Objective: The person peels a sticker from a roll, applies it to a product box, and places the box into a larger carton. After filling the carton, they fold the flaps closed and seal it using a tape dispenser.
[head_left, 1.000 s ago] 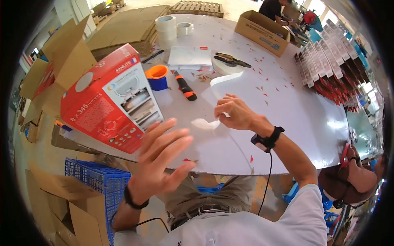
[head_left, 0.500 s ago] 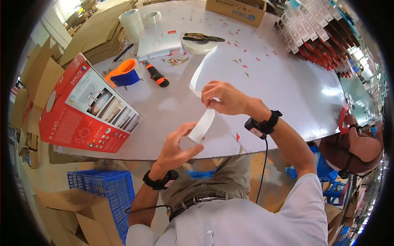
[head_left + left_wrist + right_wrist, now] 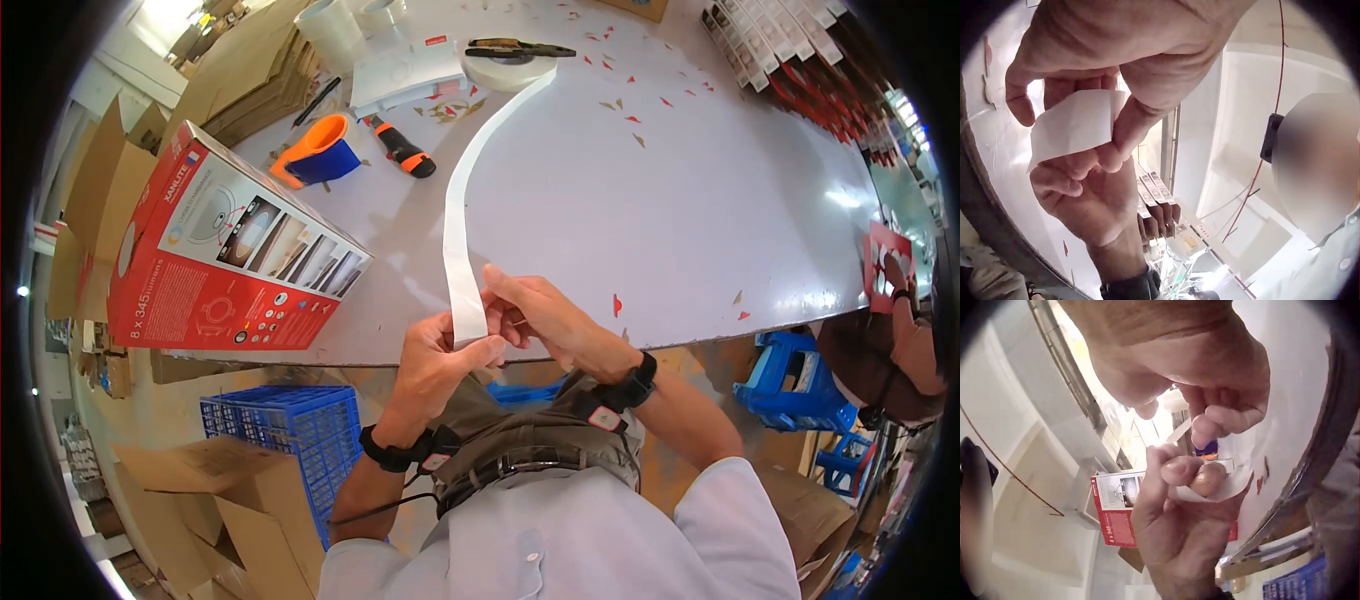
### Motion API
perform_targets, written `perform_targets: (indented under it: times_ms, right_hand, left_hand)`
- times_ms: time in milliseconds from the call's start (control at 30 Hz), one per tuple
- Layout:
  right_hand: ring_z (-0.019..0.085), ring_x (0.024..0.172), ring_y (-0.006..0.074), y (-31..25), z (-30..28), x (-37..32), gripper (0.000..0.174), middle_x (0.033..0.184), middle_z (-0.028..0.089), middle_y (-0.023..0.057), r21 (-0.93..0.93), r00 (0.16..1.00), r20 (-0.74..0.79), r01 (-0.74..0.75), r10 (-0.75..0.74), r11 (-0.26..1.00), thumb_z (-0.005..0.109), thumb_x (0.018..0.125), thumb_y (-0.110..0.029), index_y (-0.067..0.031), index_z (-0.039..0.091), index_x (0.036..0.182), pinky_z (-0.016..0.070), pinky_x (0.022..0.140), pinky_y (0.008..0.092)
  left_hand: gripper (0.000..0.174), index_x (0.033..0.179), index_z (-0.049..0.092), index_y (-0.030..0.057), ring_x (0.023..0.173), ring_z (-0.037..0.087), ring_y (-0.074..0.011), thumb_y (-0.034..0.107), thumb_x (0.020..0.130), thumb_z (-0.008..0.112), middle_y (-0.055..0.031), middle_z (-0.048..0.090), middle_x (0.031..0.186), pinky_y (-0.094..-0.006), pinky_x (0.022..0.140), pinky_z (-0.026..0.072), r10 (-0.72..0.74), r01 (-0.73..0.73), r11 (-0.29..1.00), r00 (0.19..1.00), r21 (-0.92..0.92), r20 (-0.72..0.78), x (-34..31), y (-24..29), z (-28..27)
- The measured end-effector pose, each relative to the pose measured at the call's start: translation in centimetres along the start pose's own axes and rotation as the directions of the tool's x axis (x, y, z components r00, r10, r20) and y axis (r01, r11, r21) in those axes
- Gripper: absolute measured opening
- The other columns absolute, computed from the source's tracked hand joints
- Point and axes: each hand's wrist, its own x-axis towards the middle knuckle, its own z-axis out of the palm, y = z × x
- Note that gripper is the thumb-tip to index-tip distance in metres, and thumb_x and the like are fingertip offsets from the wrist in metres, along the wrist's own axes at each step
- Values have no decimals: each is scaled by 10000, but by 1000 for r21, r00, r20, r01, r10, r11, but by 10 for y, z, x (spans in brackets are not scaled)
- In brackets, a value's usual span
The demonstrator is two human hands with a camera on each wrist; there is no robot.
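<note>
A long white strip of tape (image 3: 457, 230) runs from a white tape roll (image 3: 515, 76) at the back of the table to its front edge. My left hand (image 3: 428, 365) pinches the loose end between thumb and fingers. Beside that end is my right hand (image 3: 540, 318), its thumb raised and fingers loosely curled. In the right wrist view, the right hand (image 3: 1210, 381) has a gap between thumb and fingers, with nothing held. The strip's end (image 3: 1075, 125) crosses the left fingers in the left wrist view. A black pliers-like tool (image 3: 515, 48) lies on the roll.
A red-and-white carton (image 3: 230, 260) stands at the left. Behind it are an orange-and-blue tape dispenser (image 3: 320, 155), an orange-and-black cutter (image 3: 403, 148) and a white box (image 3: 405, 75). Red-edged packages (image 3: 800, 70) are stacked at the back right. A blue crate (image 3: 290, 430) sits below the table.
The left hand has come in from the left and taken the strip's end. More strip now stretches toward the front edge, and the right hand has let go of it.
</note>
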Motion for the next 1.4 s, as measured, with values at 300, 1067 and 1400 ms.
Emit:
perform_targets:
  times_ms: [300, 1067, 1400]
  right_hand:
    - [428, 454, 60, 18, 16, 7, 267, 621, 539, -21, 331, 970, -244, 85, -2, 940, 693, 1006, -228, -87, 621, 791, 296, 414, 246]
    - [472, 473, 59, 24, 22, 1, 265, 639, 563, -9, 273, 959, -284, 89, -9, 958, 645, 1044, -228, -65, 631, 836, 342, 412, 245]
    - [639, 670, 148, 18, 7, -21, 102, 870, 657, 71, -659, 653, -74, 535, -754, 528, 747, 929, -111, -30, 691, 956, 517, 570, 302]
  left_hand:
    - [208, 1137, 691, -51, 909, 723, -147, 75, 979, 740, -120, 752, 1046, -291, 814, 593, -46, 47, 999, 997, 26, -58, -14, -14, -2]
    - [201, 1142, 720, -43, 885, 698, -105, 85, 989, 737, -84, 767, 1000, -264, 833, 560, -11, 8, 1000, 979, -17, -204, -19, -31, -11]
    - [183, 1139, 752, -35, 860, 700, -96, 38, 973, 738, -63, 770, 974, -247, 798, 562, 89, -87, 996, 959, 20, -271, -22, -34, -12]
